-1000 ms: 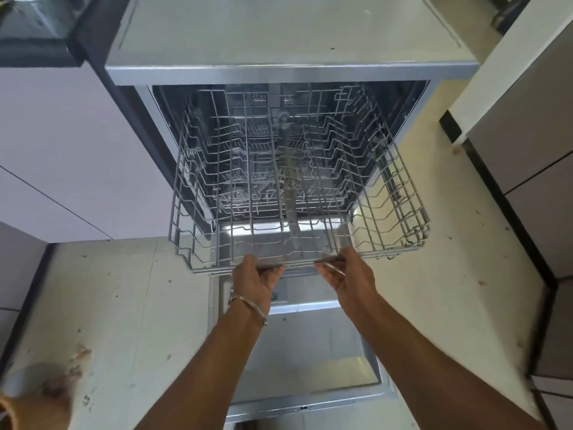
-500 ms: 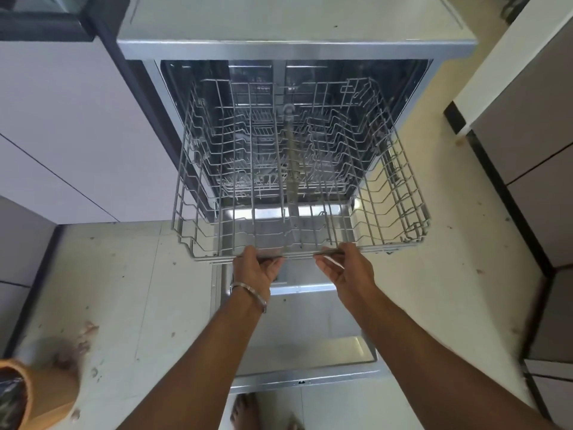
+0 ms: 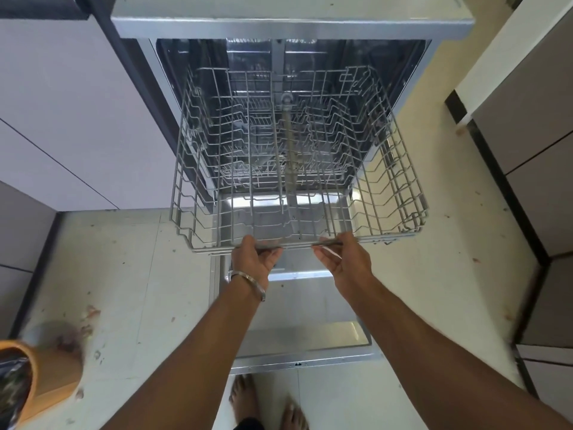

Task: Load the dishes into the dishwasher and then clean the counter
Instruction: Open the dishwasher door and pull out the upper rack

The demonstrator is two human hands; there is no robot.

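The dishwasher (image 3: pixel 291 26) stands open, its door (image 3: pixel 297 333) folded down flat toward me. Its grey wire upper rack (image 3: pixel 393 181) is drawn out over the door and holds no dishes. My left hand (image 3: pixel 254 262) grips the rack's front rail from below, a metal bangle on its wrist. My right hand (image 3: pixel 344 259) grips the same rail a little to the right. A lower rack (image 3: pixel 248 169) shows through the wires, deeper inside the tub.
Pale cabinet fronts (image 3: pixel 71 119) flank the dishwasher on the left, grey-brown cabinets (image 3: pixel 533 135) on the right. An orange bin (image 3: pixel 40 380) with a dark liner stands on the stained floor at lower left. My bare feet (image 3: pixel 266 405) are just before the door's edge.
The rack has slid slightly further out toward me with both hands on its front rail. The view has tilted down, bringing my feet and more of the orange bin into sight.
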